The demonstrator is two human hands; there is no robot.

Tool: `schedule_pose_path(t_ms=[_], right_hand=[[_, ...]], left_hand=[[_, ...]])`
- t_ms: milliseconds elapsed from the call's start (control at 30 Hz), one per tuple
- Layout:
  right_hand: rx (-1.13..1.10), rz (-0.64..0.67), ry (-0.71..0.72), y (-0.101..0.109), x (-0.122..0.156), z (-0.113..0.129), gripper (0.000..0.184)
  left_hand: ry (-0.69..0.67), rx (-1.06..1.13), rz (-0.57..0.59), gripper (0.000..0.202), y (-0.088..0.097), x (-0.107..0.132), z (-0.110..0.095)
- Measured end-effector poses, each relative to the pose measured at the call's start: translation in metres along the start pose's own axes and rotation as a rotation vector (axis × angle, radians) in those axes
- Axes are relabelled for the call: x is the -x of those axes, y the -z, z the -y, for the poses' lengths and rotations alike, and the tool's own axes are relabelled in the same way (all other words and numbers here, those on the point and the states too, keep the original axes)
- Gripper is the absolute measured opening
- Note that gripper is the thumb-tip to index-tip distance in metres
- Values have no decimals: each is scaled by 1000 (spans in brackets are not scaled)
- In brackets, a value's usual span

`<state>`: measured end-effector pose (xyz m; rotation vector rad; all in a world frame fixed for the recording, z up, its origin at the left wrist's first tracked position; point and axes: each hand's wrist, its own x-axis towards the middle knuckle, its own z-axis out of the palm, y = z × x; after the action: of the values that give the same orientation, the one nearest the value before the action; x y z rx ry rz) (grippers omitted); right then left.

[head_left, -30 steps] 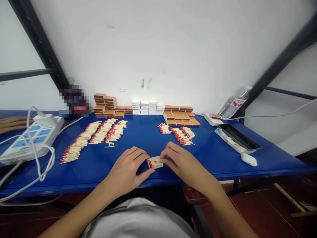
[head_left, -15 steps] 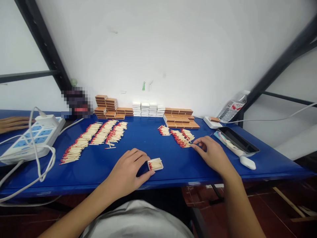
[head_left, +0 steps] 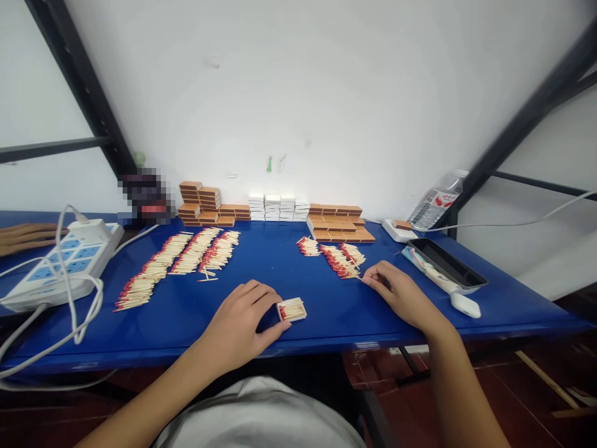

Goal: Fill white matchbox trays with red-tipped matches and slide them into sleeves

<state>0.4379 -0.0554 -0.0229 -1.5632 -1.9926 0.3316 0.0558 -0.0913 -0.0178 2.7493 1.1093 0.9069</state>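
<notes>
My left hand (head_left: pixel 247 320) rests on the blue table, its thumb and forefinger closed on the left end of a small white matchbox tray (head_left: pixel 303 315). Several red-tipped matches (head_left: pixel 291 309) lie inside the tray. At the right, my right hand (head_left: pixel 396 292) pinches the pale end of a matchstick (head_left: pixel 359 277) at the near edge of a match pile (head_left: pixel 338 262). Two smaller piles lie close by, one of them a short heap (head_left: pixel 308 246) to the left. Three long rows of matches, among them the leftmost row (head_left: pixel 152 274), spread across the table's left side.
Stacked brown matchboxes (head_left: pixel 333 223) and white trays (head_left: pixel 280 208) line the wall. A power strip (head_left: pixel 60 264) with looping cables sits left, near another person's hand (head_left: pixel 28 238). On the right are a plastic bottle (head_left: pixel 438 200), a black-lined container (head_left: pixel 448 264) and a white earphone case (head_left: pixel 465 305).
My right hand has shifted slightly down and right, drawing a matchstick outward from the pile's edge. My left hand and the tray stay in place.
</notes>
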Motion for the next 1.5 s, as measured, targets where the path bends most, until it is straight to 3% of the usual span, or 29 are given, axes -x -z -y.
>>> schedule_pose_path(t_ms=[500, 1500], right_hand=[[7, -40, 87, -7, -4, -1, 27], [-3, 1, 49, -8, 0, 8, 29]], left_hand=[[11, -6, 8, 22, 0, 0, 0], [15, -17, 14, 23, 1, -1, -1]])
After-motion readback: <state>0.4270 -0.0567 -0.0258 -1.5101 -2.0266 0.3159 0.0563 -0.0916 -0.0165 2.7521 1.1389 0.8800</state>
